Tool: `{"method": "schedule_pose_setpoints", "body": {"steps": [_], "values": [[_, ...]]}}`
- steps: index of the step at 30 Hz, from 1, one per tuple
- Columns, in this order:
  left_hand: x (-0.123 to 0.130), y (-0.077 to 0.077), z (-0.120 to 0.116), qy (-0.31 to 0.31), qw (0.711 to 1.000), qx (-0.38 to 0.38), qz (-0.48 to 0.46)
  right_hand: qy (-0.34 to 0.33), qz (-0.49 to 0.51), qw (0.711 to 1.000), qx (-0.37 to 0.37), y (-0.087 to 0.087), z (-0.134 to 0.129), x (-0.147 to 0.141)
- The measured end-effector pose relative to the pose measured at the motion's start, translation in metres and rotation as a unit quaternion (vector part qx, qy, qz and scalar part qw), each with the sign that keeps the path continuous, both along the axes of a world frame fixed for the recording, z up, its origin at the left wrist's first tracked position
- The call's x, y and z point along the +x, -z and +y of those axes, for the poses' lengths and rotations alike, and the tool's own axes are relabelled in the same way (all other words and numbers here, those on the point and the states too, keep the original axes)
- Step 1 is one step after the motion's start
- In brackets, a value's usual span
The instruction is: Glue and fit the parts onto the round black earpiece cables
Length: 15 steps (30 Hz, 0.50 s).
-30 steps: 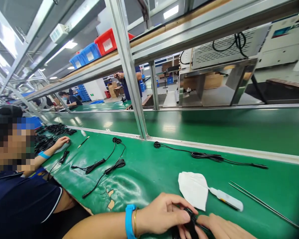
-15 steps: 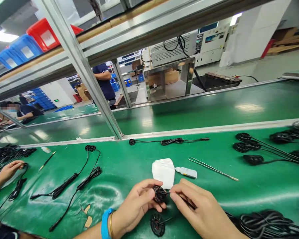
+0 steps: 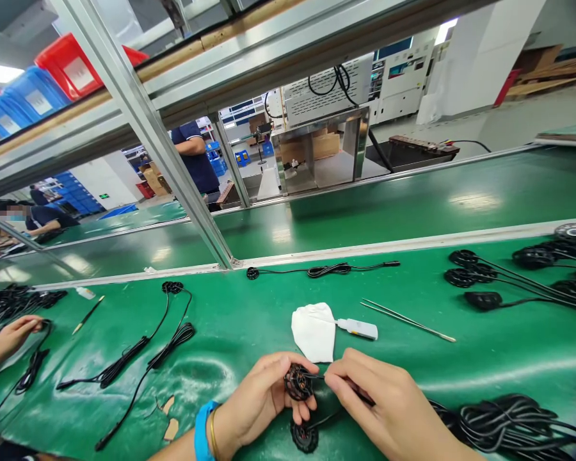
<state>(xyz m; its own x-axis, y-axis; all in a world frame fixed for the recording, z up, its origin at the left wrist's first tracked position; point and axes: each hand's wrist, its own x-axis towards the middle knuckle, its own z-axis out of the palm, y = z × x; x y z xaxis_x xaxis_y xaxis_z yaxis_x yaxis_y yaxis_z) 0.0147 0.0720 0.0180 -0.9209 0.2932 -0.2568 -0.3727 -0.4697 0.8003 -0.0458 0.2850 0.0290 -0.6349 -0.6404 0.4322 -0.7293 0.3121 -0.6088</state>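
Note:
My left hand [image 3: 264, 394], with a blue band at the wrist, is closed around a small round black cable head [image 3: 297, 382] whose open face shows coppery parts. My right hand [image 3: 374, 397] pinches the black cable [image 3: 318, 376] just right of that head. A second round black head [image 3: 304, 436] lies on the green mat below my left fingers, with a thin lead running off to the right. Beyond my hands lie a folded white cloth [image 3: 313, 333] and a small white bottle [image 3: 358, 328], its thin tip resting at the cloth's edge.
Tweezers [image 3: 408, 320] lie right of the bottle. Coiled black cables [image 3: 509, 426] sit at the lower right, more cable heads [image 3: 470, 269] at the right. Another person's hand [image 3: 16, 336] holds a cable at the left. A metal post [image 3: 173, 166] rises from the bench's back edge.
My left hand has turned the cable head so its open, coppery face shows, and shifted slightly left. My right hand keeps its pinch on the cable. The view has shifted slightly.

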Motion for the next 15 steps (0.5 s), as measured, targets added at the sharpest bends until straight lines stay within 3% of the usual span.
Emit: {"method": "schedule_pose_setpoints", "body": {"steps": [5,10,15], "values": [[0.001,-0.004,0.001,-0.001,1.000,-0.014,-0.010,0.000,-0.029,1.000,-0.002,0.000,0.000,0.000],[0.003,-0.008,0.003,-0.005,0.999,-0.032,-0.008,-0.015,0.080,0.995,-0.051,-0.007,-0.001,0.000],[0.005,-0.006,0.003,-0.003,0.999,-0.038,-0.005,-0.022,0.144,0.989,-0.037,-0.012,0.000,0.000]]}}
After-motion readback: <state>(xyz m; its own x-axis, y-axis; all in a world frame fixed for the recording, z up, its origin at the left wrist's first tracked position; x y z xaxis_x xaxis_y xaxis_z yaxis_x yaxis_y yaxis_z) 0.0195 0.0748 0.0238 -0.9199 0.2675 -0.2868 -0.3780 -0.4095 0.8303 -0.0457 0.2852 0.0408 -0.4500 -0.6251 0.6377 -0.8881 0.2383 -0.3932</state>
